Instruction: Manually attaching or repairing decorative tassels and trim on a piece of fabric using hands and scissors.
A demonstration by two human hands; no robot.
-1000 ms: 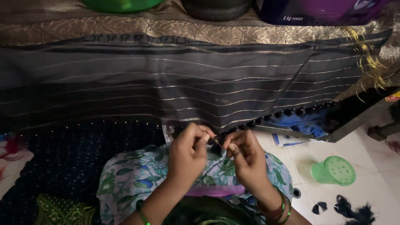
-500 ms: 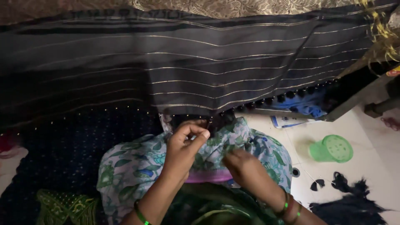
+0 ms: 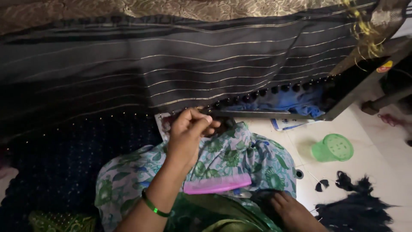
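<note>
Head view: the left hand (image 3: 187, 135) pinches the tasselled edge (image 3: 257, 95) of the dark striped sari (image 3: 171, 73) at 12 o'clock. The right hand (image 3: 292, 210), at 5 o'clock, rests near a pink comb (image 3: 216, 184); its grip is unclear.

Right hand (image 3: 294, 210): cut off by the lower picture edge; fingertips buried in dark folds, grip not readable.
Left hand (image 3: 189, 135): fingertips pinched at the dark striped cloth (image 3: 171, 73) hem; whatever sits between them too small to tell.
Black thread pile (image 3: 356, 210): runs off the bottom edge.
Gold threads (image 3: 365, 32): blurred, cropped at the top right.
</note>
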